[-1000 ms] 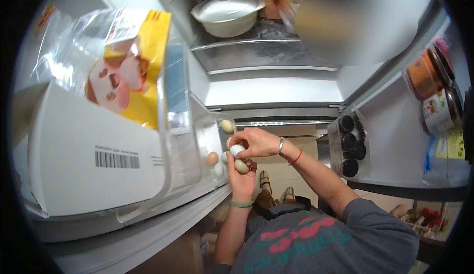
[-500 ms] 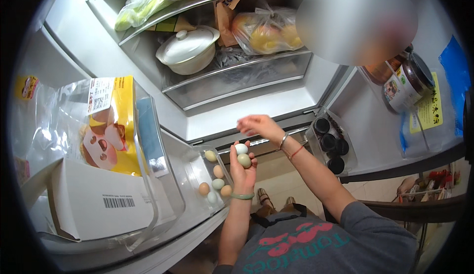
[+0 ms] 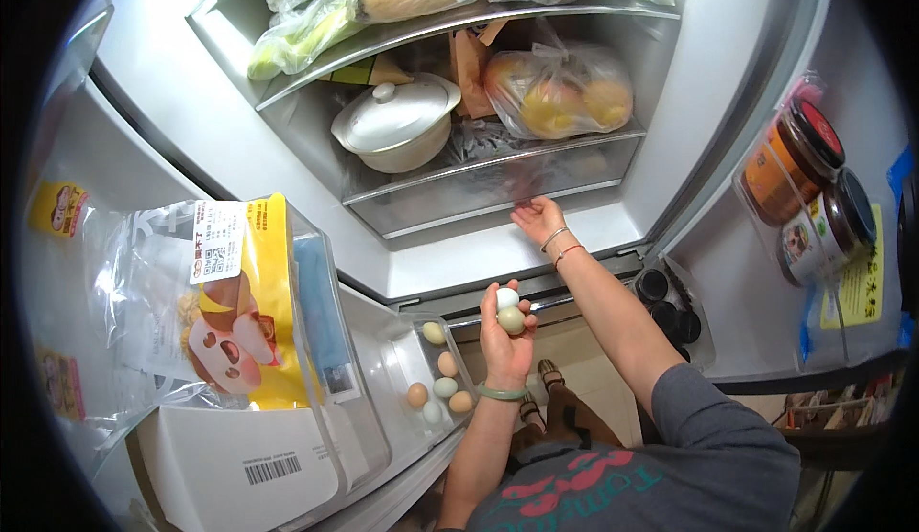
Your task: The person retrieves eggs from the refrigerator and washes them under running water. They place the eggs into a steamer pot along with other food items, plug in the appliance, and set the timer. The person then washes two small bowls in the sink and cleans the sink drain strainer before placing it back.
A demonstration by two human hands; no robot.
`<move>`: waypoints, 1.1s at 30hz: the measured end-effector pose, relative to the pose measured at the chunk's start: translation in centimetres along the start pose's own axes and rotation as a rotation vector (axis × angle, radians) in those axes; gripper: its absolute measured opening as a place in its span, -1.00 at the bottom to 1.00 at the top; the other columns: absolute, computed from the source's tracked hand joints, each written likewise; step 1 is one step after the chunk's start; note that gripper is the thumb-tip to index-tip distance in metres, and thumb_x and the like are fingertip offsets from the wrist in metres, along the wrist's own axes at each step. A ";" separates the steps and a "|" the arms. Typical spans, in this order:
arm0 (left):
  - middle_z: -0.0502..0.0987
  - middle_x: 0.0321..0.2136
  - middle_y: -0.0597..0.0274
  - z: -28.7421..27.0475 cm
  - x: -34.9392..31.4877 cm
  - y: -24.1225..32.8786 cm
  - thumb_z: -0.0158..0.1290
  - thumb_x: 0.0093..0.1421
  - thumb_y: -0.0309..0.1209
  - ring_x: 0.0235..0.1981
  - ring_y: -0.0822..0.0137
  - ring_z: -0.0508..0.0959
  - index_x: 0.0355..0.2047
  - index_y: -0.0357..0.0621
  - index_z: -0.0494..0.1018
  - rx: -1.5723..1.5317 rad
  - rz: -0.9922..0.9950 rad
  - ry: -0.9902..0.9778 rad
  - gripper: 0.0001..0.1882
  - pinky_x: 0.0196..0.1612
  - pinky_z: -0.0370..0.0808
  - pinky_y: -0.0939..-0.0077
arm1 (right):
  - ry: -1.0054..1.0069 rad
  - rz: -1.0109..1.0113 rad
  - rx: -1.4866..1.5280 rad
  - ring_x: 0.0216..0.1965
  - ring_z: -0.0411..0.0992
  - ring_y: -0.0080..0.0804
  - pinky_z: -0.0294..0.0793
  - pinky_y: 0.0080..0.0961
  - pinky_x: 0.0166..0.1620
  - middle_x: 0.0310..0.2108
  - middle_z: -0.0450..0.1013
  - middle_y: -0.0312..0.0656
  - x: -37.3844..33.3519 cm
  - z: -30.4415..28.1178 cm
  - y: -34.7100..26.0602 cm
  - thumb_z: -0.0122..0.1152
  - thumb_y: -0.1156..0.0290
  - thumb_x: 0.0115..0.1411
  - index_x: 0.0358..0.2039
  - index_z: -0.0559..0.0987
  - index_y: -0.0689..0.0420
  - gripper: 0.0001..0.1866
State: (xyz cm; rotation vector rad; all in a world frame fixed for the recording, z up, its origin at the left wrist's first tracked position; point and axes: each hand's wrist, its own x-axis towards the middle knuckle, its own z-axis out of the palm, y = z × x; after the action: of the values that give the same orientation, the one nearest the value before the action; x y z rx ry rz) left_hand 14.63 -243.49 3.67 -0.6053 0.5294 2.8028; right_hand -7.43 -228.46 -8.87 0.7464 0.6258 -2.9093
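Fingers of the left hand (image 3: 505, 355) curl around two eggs cupped in its upturned palm: a white egg (image 3: 506, 298) at the fingertips, touching an olive egg (image 3: 510, 320) just below it. The right hand (image 3: 540, 221) is empty, its fingers loosely bent and apart, near the lower edge of a clear fridge drawer (image 3: 421, 208); whether they touch it cannot be told. A pale green bangle (image 3: 501, 392) circles the left wrist; a silver bracelet (image 3: 553, 237) and a red cord (image 3: 569, 252) circle the right.

Just left of the left hand, a clear bin (image 3: 412, 355) on the open left door holds six loose eggs: a yellowish one at the far end, a whitish one at the near end, a brown one toward the left edge. Beside the bin stand a white carton (image 3: 225, 470) and a yellow bag (image 3: 273, 312).

Above the drawer, a white lidded pot (image 3: 397, 125) sits toward the shelf's left edge, a bag of fruit (image 3: 560, 91) toward its right.
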 end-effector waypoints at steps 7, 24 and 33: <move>0.44 -0.15 0.27 1.4 2.7 0.4 -0.03 0.30 -0.21 -0.43 0.44 0.45 -0.05 0.05 0.27 0.027 0.040 0.002 -0.73 -0.50 0.40 0.61 | -0.024 0.035 0.159 -0.28 0.25 -0.27 0.24 0.07 0.12 -0.44 0.26 -0.22 1.2 0.3 0.9 0.10 0.46 -0.03 -0.59 0.33 0.06 -0.87; 0.41 -0.08 0.20 5.4 5.4 2.5 -0.11 0.33 -0.27 -0.45 0.44 0.46 0.32 0.29 -0.08 0.364 0.359 -0.009 -0.40 -0.54 0.43 0.60 | -0.063 0.003 0.001 -0.21 0.29 -0.42 0.33 0.08 0.06 -0.37 0.34 -0.32 -7.0 -2.4 2.6 0.09 0.33 0.10 -0.45 0.43 0.01 -0.93; 0.39 -0.11 0.13 5.4 4.1 1.7 -0.16 0.36 -0.32 -0.48 0.48 0.48 0.35 0.20 -0.19 0.462 0.452 -0.025 -0.36 -0.62 0.44 0.63 | -0.108 0.019 -0.055 -0.10 0.31 -0.38 0.35 -0.02 0.08 -0.22 0.37 -0.26 -12.7 -4.5 2.9 0.02 0.34 0.23 -0.31 0.45 0.08 -0.89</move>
State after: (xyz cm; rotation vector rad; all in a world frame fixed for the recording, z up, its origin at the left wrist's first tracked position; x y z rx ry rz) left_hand 8.61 -242.32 6.93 -0.3852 1.4087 2.9080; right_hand 6.23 -229.69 -7.46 0.5818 0.6808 -2.8782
